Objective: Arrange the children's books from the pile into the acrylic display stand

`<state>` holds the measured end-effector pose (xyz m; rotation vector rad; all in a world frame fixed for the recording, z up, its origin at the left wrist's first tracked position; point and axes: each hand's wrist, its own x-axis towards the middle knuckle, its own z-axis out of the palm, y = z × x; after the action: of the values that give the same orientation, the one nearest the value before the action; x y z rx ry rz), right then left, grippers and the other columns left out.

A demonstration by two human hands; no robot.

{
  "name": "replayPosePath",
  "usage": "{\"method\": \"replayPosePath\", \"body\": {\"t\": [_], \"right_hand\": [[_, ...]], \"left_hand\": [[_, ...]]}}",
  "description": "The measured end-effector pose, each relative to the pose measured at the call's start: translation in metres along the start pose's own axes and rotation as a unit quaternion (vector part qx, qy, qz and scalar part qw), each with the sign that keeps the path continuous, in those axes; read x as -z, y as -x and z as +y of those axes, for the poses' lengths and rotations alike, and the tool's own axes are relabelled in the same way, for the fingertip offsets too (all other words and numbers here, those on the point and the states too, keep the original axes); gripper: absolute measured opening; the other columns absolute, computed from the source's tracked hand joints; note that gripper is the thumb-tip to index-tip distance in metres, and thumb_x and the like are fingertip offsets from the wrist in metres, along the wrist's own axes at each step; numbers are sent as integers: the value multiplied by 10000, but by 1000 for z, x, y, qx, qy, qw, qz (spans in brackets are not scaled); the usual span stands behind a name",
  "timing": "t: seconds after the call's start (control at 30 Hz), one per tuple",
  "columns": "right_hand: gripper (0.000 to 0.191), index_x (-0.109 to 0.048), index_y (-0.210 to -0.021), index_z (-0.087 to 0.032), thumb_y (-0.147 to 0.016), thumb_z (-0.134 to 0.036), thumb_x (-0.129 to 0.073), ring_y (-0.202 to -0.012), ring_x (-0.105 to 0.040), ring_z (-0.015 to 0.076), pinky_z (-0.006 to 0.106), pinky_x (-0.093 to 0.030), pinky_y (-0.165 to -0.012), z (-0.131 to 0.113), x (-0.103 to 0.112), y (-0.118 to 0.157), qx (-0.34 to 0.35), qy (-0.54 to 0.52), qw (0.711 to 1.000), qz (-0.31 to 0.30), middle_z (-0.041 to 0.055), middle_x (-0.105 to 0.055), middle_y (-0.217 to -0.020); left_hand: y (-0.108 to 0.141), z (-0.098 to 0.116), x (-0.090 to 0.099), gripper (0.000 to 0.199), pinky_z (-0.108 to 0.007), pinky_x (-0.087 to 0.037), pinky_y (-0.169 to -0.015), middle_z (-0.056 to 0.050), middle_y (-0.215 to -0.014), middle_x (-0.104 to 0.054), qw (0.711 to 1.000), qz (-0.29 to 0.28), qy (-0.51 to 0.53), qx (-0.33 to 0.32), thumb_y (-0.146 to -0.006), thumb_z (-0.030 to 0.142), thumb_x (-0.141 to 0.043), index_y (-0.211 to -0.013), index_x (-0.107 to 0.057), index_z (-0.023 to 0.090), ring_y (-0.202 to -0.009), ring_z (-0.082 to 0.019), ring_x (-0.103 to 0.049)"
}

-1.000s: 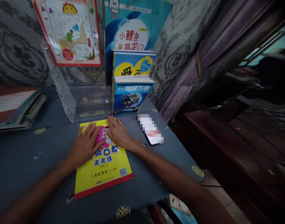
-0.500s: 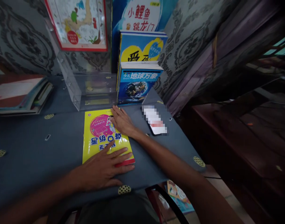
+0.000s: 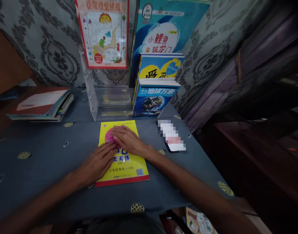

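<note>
Your left hand [image 3: 97, 162] and right hand [image 3: 128, 139] meet at the fingers, unclenched, on the yellow book [image 3: 129, 166] beneath both, its long axis running back from near the table's [image 3: 53, 169] front edge.

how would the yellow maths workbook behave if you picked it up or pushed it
The yellow maths workbook looks thin and paperbound, so it would probably bend if lifted by one corner. It seems smooth, so it may slide when pushed. Lying flat, it seems unlikely to tip.

Slender, bare left forearm [image 3: 50, 195] and equally slender, bare right forearm [image 3: 179, 174]
</note>
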<state>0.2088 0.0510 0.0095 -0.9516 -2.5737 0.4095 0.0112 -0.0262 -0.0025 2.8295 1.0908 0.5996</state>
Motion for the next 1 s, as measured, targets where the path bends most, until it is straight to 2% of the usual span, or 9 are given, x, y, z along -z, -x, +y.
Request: {"method": "replayPosePath", "body": {"t": [0.07,0.17,0.27,0.4,0.53,0.67,0.8,0.87,1.0], "right_hand": [[379,-568,-1366,-192,-1058,-278,-365,-1371,-506,158,371,-331,-1192,-12,-5,-11,64,-66,995,-47,66,-613,-1421],[437,-511,-1429,-186,-1068,-368,-347,-1442,-413,148,366,-282,-1225,-20,-15,-30,89,-95,988,-81,60,-553,-1484],[466,-481,-1457,-178,-1065,-394,-351,-1490,-325,156,380,-234,-1248,-12,-21,-45,73,-69,991,-85,74,-460,-1555],[484,-467,-1463,-120,-1046,-356,-403,-1508,-287,211,426,-242,-1244,9,-22,-51,21,-22,998,-63,137,-403,-1580],[498,-461,-1472,-135,-1033,-365,-409,-1506,-294,244,473,-258,-1235,28,-15,-35,-31,9,999,-30,154,-382,-1587],[550,-437,-1484,-80,-1024,-379,-400,-1509,-283,272,503,-257,-1229,45,-5,-8,-83,19,996,-19,201,-361,-1586],[566,-422,-1496,-83,-1036,-400,-327,-1511,-278,260,513,-237,-1232,58,0,13,-108,14,994,-3,195,-348,-1593],[569,-425,-1496,-94,-1039,-406,-296,-1510,-283,252,511,-231,-1234,62,-1,18,-110,7,994,3,182,-355,-1593],[550,-446,-1485,-110,-1036,-382,-283,-1508,-289,243,506,-234,-1233,62,-1,19,-115,-6,993,7,162,-373,-1590]], "left_hand": [[4,0,0,340,-448,-526,-1038,-130,-1177,-706,1000,-9,1,-7,-1015,232,-363,-1220,-617,139,-1183,-247,-630],[6,4,0,334,-437,-542,-1013,-118,-1105,-719,1000,-26,-8,-1,-1014,224,-349,-1187,-623,143,-1117,-240,-656],[7,5,-3,369,-448,-499,-1080,-134,-1269,-673,999,-18,-30,-16,-1015,228,-352,-1303,-562,133,-1252,-247,-596],[10,0,-8,409,-430,-446,-1146,-135,-1417,-594,998,-3,-53,-29,-1020,223,-349,-1383,-507,123,-1380,-234,-497],[12,-2,-10,436,-423,-419,-1171,-119,-1477,-547,998,-21,-52,-18,-1030,245,-344,-1436,-465,143,-1423,-218,-448],[13,0,-9,438,-428,-413,-1175,-119,-1496,-528,998,-30,-49,-13,-1036,257,-332,-1435,-476,145,-1428,-225,-442],[13,-3,-6,448,-425,-366,-1205,-91,-1524,-501,998,-56,-16,9,-1048,312,-311,-1444,-469,176,-1446,-198,-415],[11,-12,-4,490,-441,-330,-1221,-89,-1559,-454,997,-69,-4,46,-1047,397,-313,-1472,-431,182,-1467,-199,-380],[9,-39,0,676,-515,-295,-1216,-145,-1590,-388,985,-74,-26,151,-1004,592,-293,-1505,-379,147,-1500,-273,-313]]}}
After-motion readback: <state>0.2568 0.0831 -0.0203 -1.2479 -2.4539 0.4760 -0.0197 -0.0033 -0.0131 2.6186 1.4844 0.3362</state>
